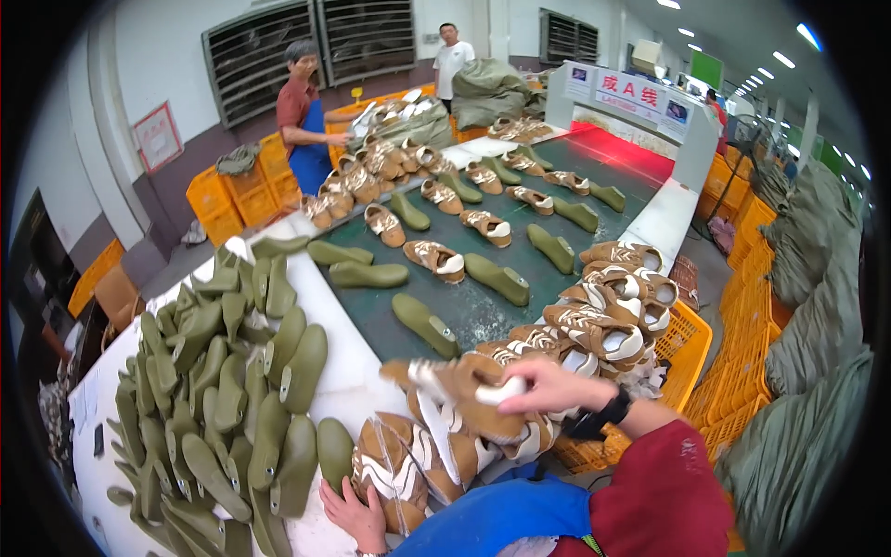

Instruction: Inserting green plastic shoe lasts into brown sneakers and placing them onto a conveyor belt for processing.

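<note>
My right hand (549, 385) grips a brown sneaker (464, 395) with white stripes by its heel opening. Motion blurs the shoe, which is held above the near edge of the green conveyor belt (371, 311). Low in front of me, my left hand (357, 518) lies with its fingers apart at the end of a green shoe last (335, 453); whether it grips that last is unclear. Beside this hand, more brown sneakers (394, 459) stand packed together against my blue apron (506, 524). A large heap of green lasts (227, 390) covers the white table (320, 390) on the left.
Sneakers and lasts lie in rows along the belt. More sneakers (608, 316) are piled on its right edge, above an orange crate (682, 353). A co-worker (302, 121) in a blue apron stands at the far left; another person (454, 65) stands behind. Grey-green sacks (798, 446) line the right.
</note>
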Tool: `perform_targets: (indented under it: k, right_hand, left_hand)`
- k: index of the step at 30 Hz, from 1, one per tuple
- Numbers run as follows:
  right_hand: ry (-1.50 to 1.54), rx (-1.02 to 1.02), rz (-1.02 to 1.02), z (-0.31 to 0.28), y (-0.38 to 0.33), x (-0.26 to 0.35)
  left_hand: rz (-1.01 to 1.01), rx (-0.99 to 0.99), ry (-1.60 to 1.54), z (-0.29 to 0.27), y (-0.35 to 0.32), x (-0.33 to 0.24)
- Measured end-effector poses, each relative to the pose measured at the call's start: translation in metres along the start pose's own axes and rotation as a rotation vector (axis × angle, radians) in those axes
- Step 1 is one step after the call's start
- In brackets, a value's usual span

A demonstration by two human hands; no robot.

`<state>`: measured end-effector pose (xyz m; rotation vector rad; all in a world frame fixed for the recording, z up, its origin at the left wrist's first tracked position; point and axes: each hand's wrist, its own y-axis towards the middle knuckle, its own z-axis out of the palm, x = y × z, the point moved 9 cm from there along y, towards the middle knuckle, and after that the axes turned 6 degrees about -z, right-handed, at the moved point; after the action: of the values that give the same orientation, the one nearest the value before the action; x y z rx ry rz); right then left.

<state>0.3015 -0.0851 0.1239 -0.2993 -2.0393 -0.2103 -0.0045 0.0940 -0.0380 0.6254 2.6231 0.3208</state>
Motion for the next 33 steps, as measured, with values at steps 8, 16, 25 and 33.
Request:
perform_targets:
  k: [8,16,25,33]
  right_hand:
    - [-0.540,0.000,-0.079,-0.125,0.068,0.092]
    - [-0.482,0.249,0.065,-0.054,0.240,-0.025]
    - [-0.697,0.109,0.068,0.067,0.352,-0.172]
    - [-0.779,0.089,0.145,0.057,0.350,-0.213]
  left_hand:
    - [-0.006,0.009,-0.031,-0.006,0.010,-0.007]
    - [-0.042,0.032,-0.066,-0.008,0.011,-0.007]
    - [-0.077,0.048,-0.049,-0.008,0.010,-0.004]
    - [-0.113,0.053,-0.036,-0.008,0.014,-0.001]
